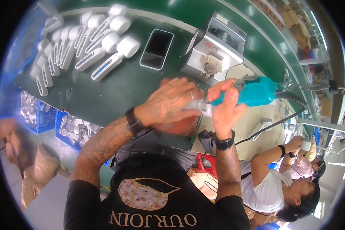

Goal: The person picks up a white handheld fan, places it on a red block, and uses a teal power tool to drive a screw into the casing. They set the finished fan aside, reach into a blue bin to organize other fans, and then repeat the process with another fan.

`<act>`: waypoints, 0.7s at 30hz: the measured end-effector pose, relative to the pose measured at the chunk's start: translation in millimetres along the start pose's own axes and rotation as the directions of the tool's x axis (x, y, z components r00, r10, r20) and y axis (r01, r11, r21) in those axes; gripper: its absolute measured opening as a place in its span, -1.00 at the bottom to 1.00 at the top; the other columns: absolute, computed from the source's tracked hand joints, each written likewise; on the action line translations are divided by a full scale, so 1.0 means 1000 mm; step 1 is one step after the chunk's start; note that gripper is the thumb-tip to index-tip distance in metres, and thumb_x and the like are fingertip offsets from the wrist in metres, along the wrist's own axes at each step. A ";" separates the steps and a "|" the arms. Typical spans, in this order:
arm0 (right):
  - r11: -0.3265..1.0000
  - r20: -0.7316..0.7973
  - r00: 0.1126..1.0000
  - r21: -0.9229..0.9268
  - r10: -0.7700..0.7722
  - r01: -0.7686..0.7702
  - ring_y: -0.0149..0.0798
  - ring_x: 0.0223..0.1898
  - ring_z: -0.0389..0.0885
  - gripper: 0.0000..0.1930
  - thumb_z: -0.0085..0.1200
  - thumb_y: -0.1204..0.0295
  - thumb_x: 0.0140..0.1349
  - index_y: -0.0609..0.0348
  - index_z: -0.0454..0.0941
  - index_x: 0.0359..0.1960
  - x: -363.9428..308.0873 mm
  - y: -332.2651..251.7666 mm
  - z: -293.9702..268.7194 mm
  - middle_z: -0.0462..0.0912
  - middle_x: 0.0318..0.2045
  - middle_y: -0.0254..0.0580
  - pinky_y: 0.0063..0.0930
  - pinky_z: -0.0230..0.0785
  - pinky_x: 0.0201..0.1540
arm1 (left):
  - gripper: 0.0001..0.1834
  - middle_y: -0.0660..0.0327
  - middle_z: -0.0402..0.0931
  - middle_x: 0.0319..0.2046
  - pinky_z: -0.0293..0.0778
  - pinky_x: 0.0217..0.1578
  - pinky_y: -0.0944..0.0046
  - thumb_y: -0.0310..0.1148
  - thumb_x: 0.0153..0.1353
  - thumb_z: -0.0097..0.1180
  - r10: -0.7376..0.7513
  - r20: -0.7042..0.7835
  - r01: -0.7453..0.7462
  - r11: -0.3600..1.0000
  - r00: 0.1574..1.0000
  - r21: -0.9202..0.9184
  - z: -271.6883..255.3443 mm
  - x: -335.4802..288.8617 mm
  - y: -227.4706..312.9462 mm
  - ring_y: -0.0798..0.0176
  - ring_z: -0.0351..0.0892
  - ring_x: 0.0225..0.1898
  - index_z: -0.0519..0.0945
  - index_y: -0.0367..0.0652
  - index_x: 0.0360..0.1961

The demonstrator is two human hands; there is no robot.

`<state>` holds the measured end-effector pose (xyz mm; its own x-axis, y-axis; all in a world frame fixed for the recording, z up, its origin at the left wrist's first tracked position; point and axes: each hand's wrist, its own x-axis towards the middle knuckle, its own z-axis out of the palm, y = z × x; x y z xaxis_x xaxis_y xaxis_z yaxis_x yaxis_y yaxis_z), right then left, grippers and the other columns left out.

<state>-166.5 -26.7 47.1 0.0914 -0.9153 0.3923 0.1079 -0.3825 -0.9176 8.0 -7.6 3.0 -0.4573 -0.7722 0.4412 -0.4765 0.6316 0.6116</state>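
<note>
Workshop clutter is arranged around a dark green worktop (119, 90), with blue crates (46, 121) of small parts kept below its left edge. White round-headed pieces (127, 46) are laid in rows at the far left, and a phone (157, 50) is placed to their right. Near the middle, over a red-brown mat (174, 128), a white part (206, 109) is held under the bent fingers of the left hand (172, 97); the exact pinch cannot be told. It appears to be light, stiff plastic, possibly slippery, and would be best gripped by its sides, clear of the tool's tip. Beyond it, a silver machine (214, 50) is set. By the right hand (229, 107), wrapped closely, a teal power driver (258, 92) is grasped; it is probably heavier, perhaps tugged by its thick cable (297, 101), and is best taken around its body. Farther right, a co-worker (272, 184) is seen.
</note>
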 end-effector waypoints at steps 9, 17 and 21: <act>0.988 -0.087 0.989 -0.083 0.122 -0.129 -0.29 -0.50 0.49 -0.54 -0.04 0.04 0.51 0.30 0.41 -0.18 0.005 -0.012 0.002 0.48 -0.54 -0.21 -0.39 0.37 -0.40 | -0.56 0.25 0.54 -0.13 0.44 0.01 0.08 -0.03 0.13 0.38 -0.036 -0.005 0.036 0.999 0.999 0.017 0.005 -0.002 -0.002 0.10 0.49 -0.05 0.66 -0.01 -0.04; 0.975 -0.143 0.981 -0.198 -0.130 0.101 -0.35 -0.48 0.54 -0.57 -0.04 0.08 0.52 0.31 0.47 -0.15 0.060 -0.011 0.019 0.53 -0.53 -0.27 -0.47 0.36 -0.40 | -0.50 0.26 0.55 -0.14 0.43 0.01 0.08 -0.02 0.13 0.36 -0.029 -0.055 0.031 0.999 0.998 0.029 0.008 -0.007 -0.002 0.12 0.50 -0.06 0.64 0.01 0.05; 0.957 -0.096 0.964 -0.181 -0.249 0.229 -0.35 -0.50 0.54 -0.64 -0.03 0.15 0.52 0.28 0.48 -0.18 0.066 0.013 0.018 0.53 -0.54 -0.26 -0.48 0.37 -0.40 | -0.50 0.27 0.55 -0.15 0.44 0.01 0.08 -0.03 0.12 0.36 -0.010 -0.083 0.012 0.999 0.996 0.033 0.013 -0.010 -0.005 0.13 0.50 -0.06 0.64 0.02 0.06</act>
<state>-141.5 -89.4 62.4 -0.0337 -0.7992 0.6001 -0.0552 -0.5980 -0.7996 5.4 -2.1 -13.2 -0.3885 -0.7814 0.4884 -0.5064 0.6239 0.5953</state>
